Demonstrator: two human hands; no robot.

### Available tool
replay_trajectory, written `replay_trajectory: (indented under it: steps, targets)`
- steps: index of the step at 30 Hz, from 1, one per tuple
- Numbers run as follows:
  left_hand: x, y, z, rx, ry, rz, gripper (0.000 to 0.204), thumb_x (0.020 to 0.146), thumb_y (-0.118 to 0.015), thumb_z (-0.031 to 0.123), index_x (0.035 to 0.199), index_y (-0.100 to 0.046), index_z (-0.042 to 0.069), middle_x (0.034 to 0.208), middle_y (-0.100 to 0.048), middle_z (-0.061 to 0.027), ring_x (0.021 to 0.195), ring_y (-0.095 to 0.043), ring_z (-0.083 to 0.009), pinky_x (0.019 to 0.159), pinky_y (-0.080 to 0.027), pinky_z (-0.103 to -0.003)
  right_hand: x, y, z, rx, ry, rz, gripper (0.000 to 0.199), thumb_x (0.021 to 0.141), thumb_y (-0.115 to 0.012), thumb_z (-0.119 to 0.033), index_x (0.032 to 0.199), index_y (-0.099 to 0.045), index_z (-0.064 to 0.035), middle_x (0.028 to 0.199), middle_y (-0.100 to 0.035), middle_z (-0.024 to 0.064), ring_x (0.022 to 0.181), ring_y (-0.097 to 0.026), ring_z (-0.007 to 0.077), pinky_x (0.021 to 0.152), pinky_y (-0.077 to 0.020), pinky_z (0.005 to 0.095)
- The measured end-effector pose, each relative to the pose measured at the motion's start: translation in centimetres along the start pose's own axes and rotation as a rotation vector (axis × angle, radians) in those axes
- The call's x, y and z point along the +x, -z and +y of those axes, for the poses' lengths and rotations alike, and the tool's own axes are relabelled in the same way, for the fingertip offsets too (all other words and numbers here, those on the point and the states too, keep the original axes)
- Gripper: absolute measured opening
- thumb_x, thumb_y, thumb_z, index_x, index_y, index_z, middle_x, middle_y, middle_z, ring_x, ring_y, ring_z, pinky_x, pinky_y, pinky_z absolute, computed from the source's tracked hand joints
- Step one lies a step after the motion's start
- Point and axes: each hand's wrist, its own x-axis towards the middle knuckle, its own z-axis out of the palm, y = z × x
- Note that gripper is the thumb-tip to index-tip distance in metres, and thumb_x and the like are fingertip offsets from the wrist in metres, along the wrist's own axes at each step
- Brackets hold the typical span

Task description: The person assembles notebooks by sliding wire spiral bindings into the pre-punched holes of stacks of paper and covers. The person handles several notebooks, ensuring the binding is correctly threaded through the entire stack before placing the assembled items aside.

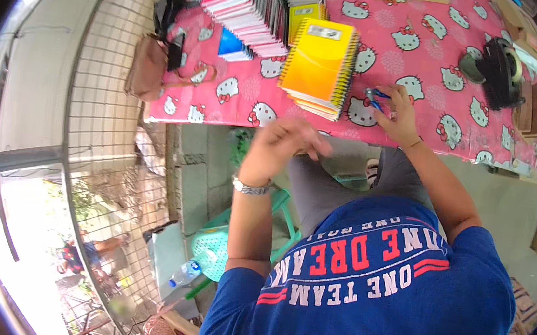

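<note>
My right hand [399, 116] is closed on a small pair of blue-handled pliers [375, 99], just right of a stack of spiral notebooks [317, 61]. The top notebook has a yellow-orange cover, and its wire coil runs down the right side. Smeared by motion, my left hand [284, 144] hovers by the table's near edge, below and left of that stack. Its fingers point to the right, but whether they hold anything cannot be made out. A metal watch [251, 186] circles the left wrist.
Tall piles of spiral notebooks [252, 9] stand at the back left on the pink patterned tablecloth [391, 62]. A brown bag [148, 66] hangs at the left edge. A black tape dispenser [502, 74] sits on the right. Below left, a bottle [187, 273] lies on a green chair [208, 243].
</note>
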Motion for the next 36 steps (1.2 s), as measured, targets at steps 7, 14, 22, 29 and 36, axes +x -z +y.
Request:
replay_trajectory:
  steps: [7,14,22,29,36]
  targets:
    - [9.3,-1.8,5.3,0.980,-0.450,0.318,0.020,0.081,-0.074,0.008,0.095,-0.061,0.002,0.129,-0.056,-0.0217,0.127,-0.049,-0.0303,0.106,-0.035,-0.035,1.8,2.6,-8.3,0.341,0.198,-0.130,0.052,0.072,-0.077,-0.015,0.121,-0.061,-0.0090,0.122,-0.054,0.0112,0.115,-0.052,0.0292,0.099,-0.0416,0.0403]
    - [11.7,-1.1,3.1,0.971,-0.237,0.186,0.030,0.073,-0.079,0.010,0.099,-0.064,0.009,0.145,-0.041,-0.0236,0.139,-0.036,-0.0344,0.111,-0.030,-0.039,2.1,0.9,-7.5,0.417,0.324,-0.069,0.051,0.068,-0.076,-0.015,0.116,-0.062,-0.0067,0.112,-0.058,0.0118,0.106,-0.056,0.0305,0.095,-0.0432,0.0417]
    - [11.0,-1.9,3.5,0.984,-0.184,0.172,0.028,0.077,-0.075,0.004,0.102,-0.064,0.010,0.151,-0.035,-0.0197,0.141,-0.034,-0.0315,0.110,-0.033,-0.039,1.5,1.1,-7.5,0.480,0.236,-0.160,0.037,0.078,-0.069,-0.012,0.113,-0.062,-0.0038,0.108,-0.060,0.0143,0.102,-0.059,0.0302,0.088,-0.0472,0.0390]
    - [10.6,-1.4,2.8,0.920,-0.222,0.150,0.032,0.073,-0.078,0.007,0.100,-0.063,0.009,0.149,-0.035,-0.0199,0.140,-0.032,-0.0365,0.108,-0.035,-0.043,0.9,2.4,-10.1,0.934,-0.478,-0.594,0.024,0.091,-0.060,-0.022,0.105,-0.062,-0.0026,0.081,-0.064,0.0133,0.074,-0.063,0.0302,0.070,-0.0503,0.0390]
    - [10.6,-1.5,3.1,1.170,-0.264,0.089,0.049,0.065,-0.079,0.002,0.106,-0.053,0.011,0.150,-0.032,-0.0180,0.141,-0.030,-0.0351,0.111,-0.031,-0.043,1.2,2.3,-7.1,0.284,0.224,-0.120,0.042,0.074,-0.073,-0.024,0.111,-0.061,-0.0082,0.104,-0.060,0.0106,0.103,-0.058,0.0274,0.087,-0.0422,0.0410]
